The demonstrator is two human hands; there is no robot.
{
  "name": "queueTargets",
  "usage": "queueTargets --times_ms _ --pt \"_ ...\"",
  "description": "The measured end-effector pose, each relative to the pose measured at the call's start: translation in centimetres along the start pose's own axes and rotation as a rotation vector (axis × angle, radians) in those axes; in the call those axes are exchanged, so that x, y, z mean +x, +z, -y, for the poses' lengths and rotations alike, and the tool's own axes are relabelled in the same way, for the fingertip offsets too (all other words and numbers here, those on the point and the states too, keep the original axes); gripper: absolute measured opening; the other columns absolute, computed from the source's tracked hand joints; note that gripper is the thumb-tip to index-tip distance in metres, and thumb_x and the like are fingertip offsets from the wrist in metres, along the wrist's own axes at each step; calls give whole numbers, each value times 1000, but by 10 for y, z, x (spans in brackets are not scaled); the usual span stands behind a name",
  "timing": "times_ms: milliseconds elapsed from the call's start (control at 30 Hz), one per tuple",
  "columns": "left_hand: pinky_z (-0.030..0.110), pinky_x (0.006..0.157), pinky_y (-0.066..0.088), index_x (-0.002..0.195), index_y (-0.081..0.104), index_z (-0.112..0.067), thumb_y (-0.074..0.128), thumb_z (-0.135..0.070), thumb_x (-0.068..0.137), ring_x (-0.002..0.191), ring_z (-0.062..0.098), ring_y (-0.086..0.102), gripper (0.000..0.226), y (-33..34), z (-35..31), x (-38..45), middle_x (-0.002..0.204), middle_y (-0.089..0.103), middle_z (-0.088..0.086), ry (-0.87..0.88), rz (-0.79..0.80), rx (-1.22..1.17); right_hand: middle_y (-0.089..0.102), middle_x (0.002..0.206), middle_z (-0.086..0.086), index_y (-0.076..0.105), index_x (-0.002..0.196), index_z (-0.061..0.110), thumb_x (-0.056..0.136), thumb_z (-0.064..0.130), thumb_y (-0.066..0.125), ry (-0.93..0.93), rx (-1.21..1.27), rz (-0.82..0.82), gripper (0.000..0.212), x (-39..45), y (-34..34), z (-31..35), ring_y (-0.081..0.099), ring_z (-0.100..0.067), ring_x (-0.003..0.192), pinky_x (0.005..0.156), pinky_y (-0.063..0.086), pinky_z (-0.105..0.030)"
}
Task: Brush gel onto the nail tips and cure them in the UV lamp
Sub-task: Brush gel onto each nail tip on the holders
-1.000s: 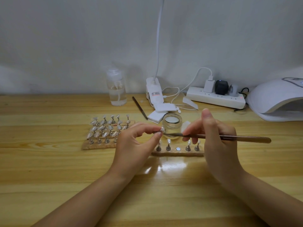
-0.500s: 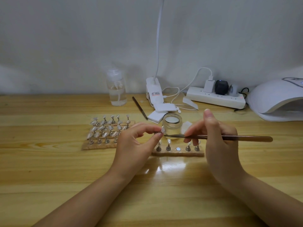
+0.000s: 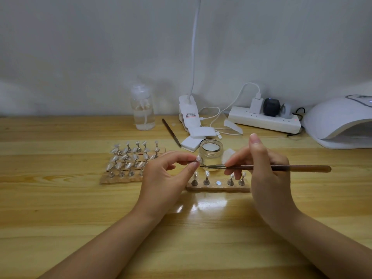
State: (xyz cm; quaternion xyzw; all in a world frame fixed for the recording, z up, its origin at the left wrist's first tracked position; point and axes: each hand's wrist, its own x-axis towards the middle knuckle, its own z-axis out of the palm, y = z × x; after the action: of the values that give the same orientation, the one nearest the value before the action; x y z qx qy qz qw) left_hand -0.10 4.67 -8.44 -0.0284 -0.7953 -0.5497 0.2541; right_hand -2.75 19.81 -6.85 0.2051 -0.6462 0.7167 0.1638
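While left hand (image 3: 165, 174) pinches one nail tip (image 3: 198, 159) above the desk (image 3: 60, 218), right hand (image 3: 265, 170) grips brush (image 3: 281, 168), bristles just beside tip; gel jar (image 3: 211, 151) behind; UV lamp (image 3: 340, 121) far right.

I see my left hand (image 3: 161, 178) and right hand (image 3: 267, 178) bare, both forearms sleeveless, the fingers (image 3: 254, 140) ringless with short, unpainted nails.

We see soft, even, rather dim light. A bright glare patch sits on the wooden table (image 3: 60, 208) just in front of the small nail stand (image 3: 217, 188). Beyond that stand the wall shows faint shadows; the frame's edges bow and blur slightly.
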Motion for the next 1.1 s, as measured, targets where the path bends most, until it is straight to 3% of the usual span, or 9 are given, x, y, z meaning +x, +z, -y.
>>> queueTargets --times_ms 333,533,700,800,900,1100 --pt "24 78 48 77 67 -35 71 -16 73 82 -3 61 20 1 1 1 82 69 -19 -3 -8 1 66 57 0 66 61 12 89 35 40 0 -34 23 44 0 2 -1 56 -5 51 52 44 -12" --pt "26 78 48 79 69 -32 72 -15 73 82 3 61 18 1 2 1 80 69 -14 12 -7 -3 62 50 -5 67 57 11 90 32 36 15 -14 7 50 0 -1 -1 53 -8 45 47 43 -15" --pt "29 78 47 79 70 -30 72 -14 74 83 4 61 17 0 1 1 80 69 -12 17 -6 -2 60 59 -14 67 61 15 90 33 39 -17 -74 11 44 1 1 -2 53 -9 51 47 41 -18" --pt "31 79 47 77 70 -31 72 -12 74 82 4 61 20 1 0 0 79 68 -12 10 -18 -9 64 59 -4 67 62 15 90 33 43 -39 -106 55 41 1 1 -4 55 -4 52 52 41 -11" --pt "33 79 48 77 70 -30 71 -11 73 83 5 61 19 0 -2 0 79 69 -11 4 -12 -5 65 55 5 66 57 19 86 42 44 -44 -55 47 43 0 0 -3 57 -4 52 50 43 -13" --pt "30 79 48 79 70 -29 71 -12 74 82 4 60 17 0 -4 0 80 69 -10 -20 -9 -1 62 57 -6 65 59 21 87 40 45 -71 -83 21 40 1 -1 -1 53 -5 50 45 41 -13"
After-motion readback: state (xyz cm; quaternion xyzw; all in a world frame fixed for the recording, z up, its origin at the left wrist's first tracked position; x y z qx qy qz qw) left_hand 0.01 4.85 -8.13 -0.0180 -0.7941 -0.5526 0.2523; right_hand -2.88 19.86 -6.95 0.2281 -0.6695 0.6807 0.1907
